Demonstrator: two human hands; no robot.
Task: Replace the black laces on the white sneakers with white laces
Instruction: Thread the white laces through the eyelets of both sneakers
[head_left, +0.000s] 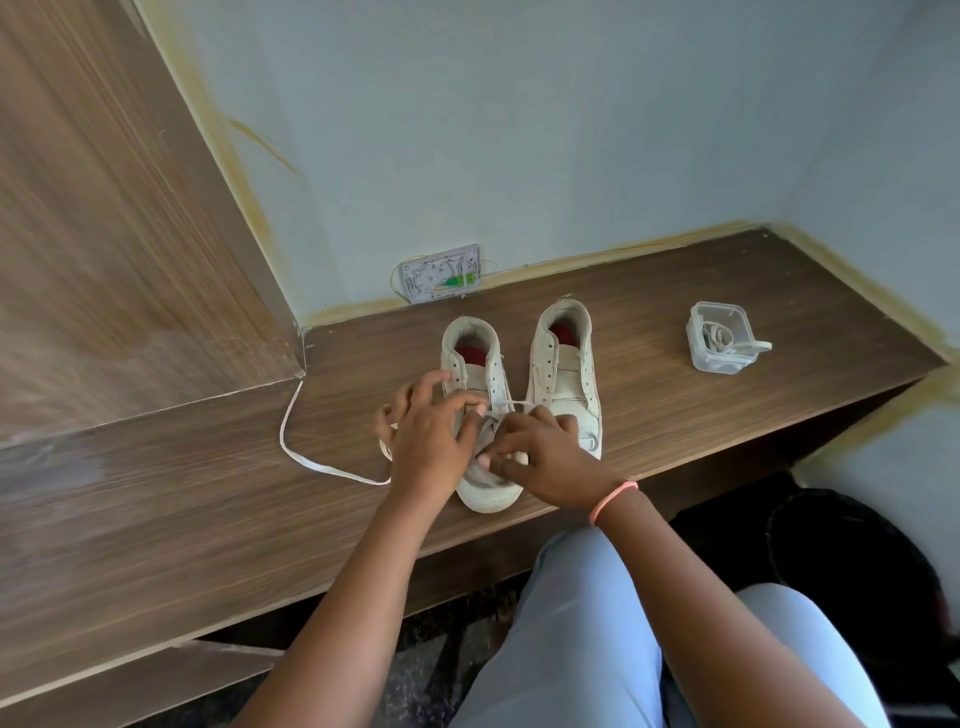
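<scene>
1. Head view looks down on two hands working over the toe half of the left sneaker (480, 415).
2. Left hand (431, 441) has its fingers (415, 387) curled over that shoe's lace area; forefinger and thumb seem to pinch the white lace (311, 464), though the exact contact is partly hidden.
3. Right hand (545, 460) has its fingers bent and closed on the lace where it crosses the eyelets, thumb tip pressed against the toe cap. A pink band (613, 500) circles that wrist.
4. A loose tail of the white lace runs out from under the left hand and loops across the surface (675, 415) toward the wooden panel (130, 234) on the left.
5. Just beside the left sneaker stands the right sneaker (566, 374), toe toward the person, with open eyelets and no lace visible; both shoes show red insoles.
6. Well apart to the right, a clear plastic container (719, 338) sits on the surface with a second white lace (732, 340) coiled in it, one end hanging over its rim.
7. Behind the shoes, a small open wall box (441, 273) with wiring sits where the wall meets the surface.
8. Pale blue trouser legs (597, 649) fill the lower foreground.
</scene>
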